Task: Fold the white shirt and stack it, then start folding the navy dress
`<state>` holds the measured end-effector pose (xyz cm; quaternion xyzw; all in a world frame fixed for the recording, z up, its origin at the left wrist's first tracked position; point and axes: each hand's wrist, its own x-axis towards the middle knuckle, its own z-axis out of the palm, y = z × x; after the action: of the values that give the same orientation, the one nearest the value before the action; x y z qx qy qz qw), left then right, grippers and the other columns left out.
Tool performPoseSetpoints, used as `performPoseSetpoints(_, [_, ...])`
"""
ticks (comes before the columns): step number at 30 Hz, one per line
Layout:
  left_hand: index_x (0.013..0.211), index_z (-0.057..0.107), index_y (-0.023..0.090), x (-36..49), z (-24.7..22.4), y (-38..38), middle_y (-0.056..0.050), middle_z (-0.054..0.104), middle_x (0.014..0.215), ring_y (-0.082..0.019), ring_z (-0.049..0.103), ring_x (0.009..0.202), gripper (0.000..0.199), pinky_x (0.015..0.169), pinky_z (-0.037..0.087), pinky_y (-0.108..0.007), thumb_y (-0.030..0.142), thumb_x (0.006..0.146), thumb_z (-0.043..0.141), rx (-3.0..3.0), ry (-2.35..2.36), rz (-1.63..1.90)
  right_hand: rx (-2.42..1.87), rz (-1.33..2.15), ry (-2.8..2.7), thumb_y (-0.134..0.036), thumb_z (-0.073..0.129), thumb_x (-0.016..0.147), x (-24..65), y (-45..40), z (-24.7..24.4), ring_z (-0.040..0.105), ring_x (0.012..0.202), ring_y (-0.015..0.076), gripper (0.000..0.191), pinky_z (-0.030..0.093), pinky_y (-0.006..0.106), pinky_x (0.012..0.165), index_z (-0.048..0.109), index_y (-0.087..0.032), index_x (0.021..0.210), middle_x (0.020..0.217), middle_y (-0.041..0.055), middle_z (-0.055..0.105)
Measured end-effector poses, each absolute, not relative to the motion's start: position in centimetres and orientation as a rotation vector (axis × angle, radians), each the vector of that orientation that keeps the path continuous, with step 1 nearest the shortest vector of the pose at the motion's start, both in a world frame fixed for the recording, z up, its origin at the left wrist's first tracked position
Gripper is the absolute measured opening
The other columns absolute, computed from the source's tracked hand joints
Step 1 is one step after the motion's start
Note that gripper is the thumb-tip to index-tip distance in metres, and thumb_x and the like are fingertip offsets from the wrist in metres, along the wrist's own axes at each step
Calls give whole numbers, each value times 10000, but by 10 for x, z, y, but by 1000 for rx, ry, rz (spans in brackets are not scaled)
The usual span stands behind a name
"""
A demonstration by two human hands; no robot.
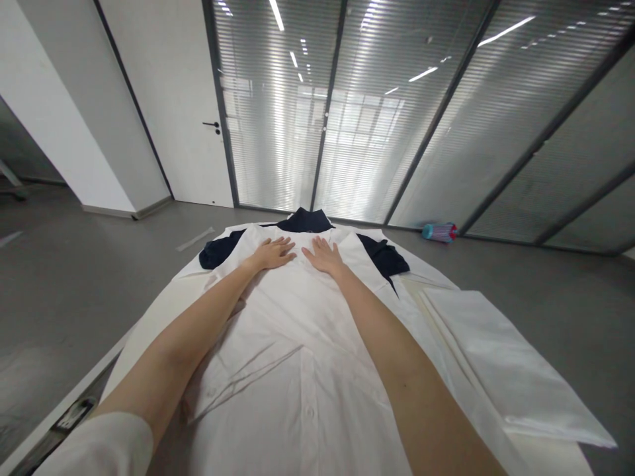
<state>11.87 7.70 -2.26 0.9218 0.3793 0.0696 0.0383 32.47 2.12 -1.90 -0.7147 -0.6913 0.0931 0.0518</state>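
Here we go, the left hand [272, 254] and right hand [323, 256] are pressing down flat and open, fingers spread, gripping nothing, evenly on the white shirt [297, 330] near its collar, which is lying across the white table [86, 378] over a dark cloth [302, 221].

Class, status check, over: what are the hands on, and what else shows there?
Left hand and right hand flat, palms down, on white button-front shirt, upper end. Dark navy cloth showing beneath it.
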Motion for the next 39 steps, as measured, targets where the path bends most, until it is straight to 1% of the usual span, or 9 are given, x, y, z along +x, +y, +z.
performPoseSetpoints(6, [1534,367,250,117,-20,64,-74,283,1623,-284,232,1504,625,1196,183,-537,578,1009,280,2815,1221,218,-2158,109,-2082,-660,157,996,340,-3,-19,67,1532,272,859,36,505,1221,195,-26,1574,1644,178,106])
performPoseSetpoints(10, [1504,427,248,107,-9,32,-90,357,1590,-314,272,1486,608,1193,172,-564,577,1004,320,2903,1220,355,-1914,-124,-2167,-579,196,1027,356,-43,-15,51,1535,260,764,62,471,1229,216,-44,1572,1654,155,85])
performPoseSetpoints(14, [1434,516,230,95,7,-24,-109,473,1516,-337,380,1426,575,1160,248,-568,571,990,382,3014,1050,409,-1894,-117,-2153,-485,332,1026,372,-87,-6,280,1474,280,634,211,410,1204,369,-91,1522,1595,153,319])
performPoseSetpoints(19, [1192,661,201,113,21,-133,-99,689,1210,-252,633,1118,398,986,434,-403,477,984,463,3115,535,599,-2157,62,-1837,-275,476,969,394,-120,16,535,1268,294,368,385,360,1063,646,-148,1270,1364,164,590])
performPoseSetpoints(22, [1108,665,221,143,25,-202,-66,712,1077,-192,660,967,266,852,458,-326,374,992,482,3149,-41,525,-2236,212,-1688,-226,552,913,412,-136,31,644,1069,281,236,466,305,896,735,-121,1019,1058,152,718])
performPoseSetpoints(24, [1077,664,215,168,27,-240,-68,708,1076,-184,654,937,237,793,451,-312,347,991,487,3171,-319,463,-2233,317,-1660,-237,634,856,423,-149,38,674,885,245,155,484,264,772,739,-125,879,825,96,723])
performPoseSetpoints(27, [1137,650,199,204,28,-277,-70,689,1162,-180,643,899,243,733,442,-325,308,985,495,3207,-527,457,-2195,461,-1607,-274,713,794,436,-167,43,628,706,183,135,474,228,655,720,-139,803,667,33,667])
performPoseSetpoints(32, [1269,586,153,245,21,-300,-112,644,1258,-211,588,1118,325,846,439,-337,201,953,530,3241,-660,560,-2145,638,-1535,-269,711,808,451,-180,43,573,646,127,134,474,199,604,723,-142,848,665,16,642])
performPoseSetpoints(39, [1147,642,163,269,7,-301,-84,669,1083,-196,624,909,252,794,445,-361,295,943,572,3236,-600,555,-2094,757,-1500,-294,706,831,460,-176,39,632,787,152,157,525,228,698,746,-156,893,860,55,714])
